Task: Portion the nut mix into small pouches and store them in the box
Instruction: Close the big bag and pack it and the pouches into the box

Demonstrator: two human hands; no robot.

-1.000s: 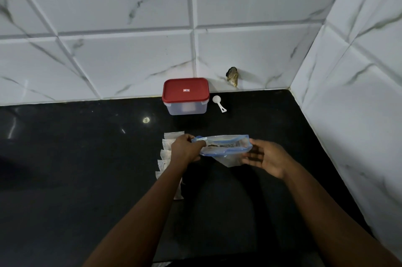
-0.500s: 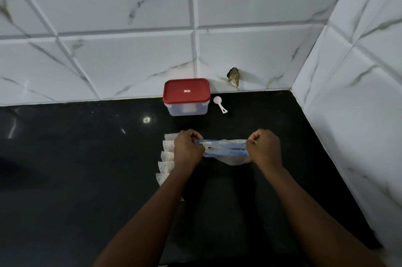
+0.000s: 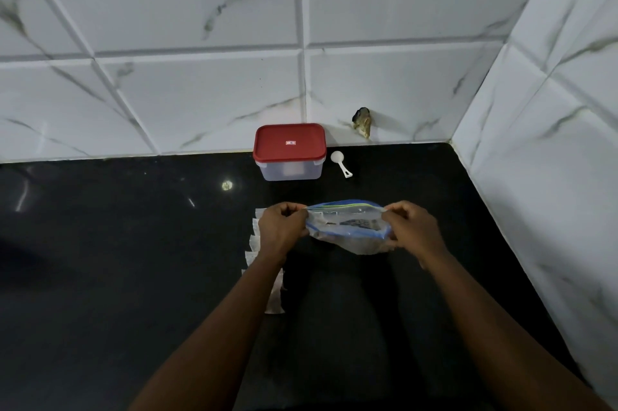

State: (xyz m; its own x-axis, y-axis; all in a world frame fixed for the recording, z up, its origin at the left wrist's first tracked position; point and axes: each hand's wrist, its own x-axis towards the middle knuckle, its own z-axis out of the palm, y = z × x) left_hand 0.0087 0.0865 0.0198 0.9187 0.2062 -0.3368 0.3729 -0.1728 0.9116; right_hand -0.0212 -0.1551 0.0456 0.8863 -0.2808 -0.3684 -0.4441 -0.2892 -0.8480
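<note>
The task looks barely begun. The left hand (image 3: pixel 282 230) and the right hand (image 3: pixel 409 230) each pinch one end of the blue zip strip of a clear plastic bag of nut mix (image 3: pixel 347 225), held just above the glossy black desk (image 3: pixel 133 260). Its mouth seems partly parted, though I cannot tell how far. A row of small pale flat pouches (image 3: pixel 254 243) lies on the desk beneath the left wrist. They appear unfilled. The clear plastic box with a red lid (image 3: pixel 290 171) stands shut at the back, and the small white plastic scoop (image 3: pixel 341 164) lies just beside it on the right, untouched. Scooping, filling, sealing, opening the box and storing all seem still to do.

The box sits close against the marble-tiled back wall (image 3: pixel 200 92), and a tiled side wall (image 3: pixel 551 193) closes the desk on the right, near the right hand. Wide bare desk opens to the left. The front edge is out of view.
</note>
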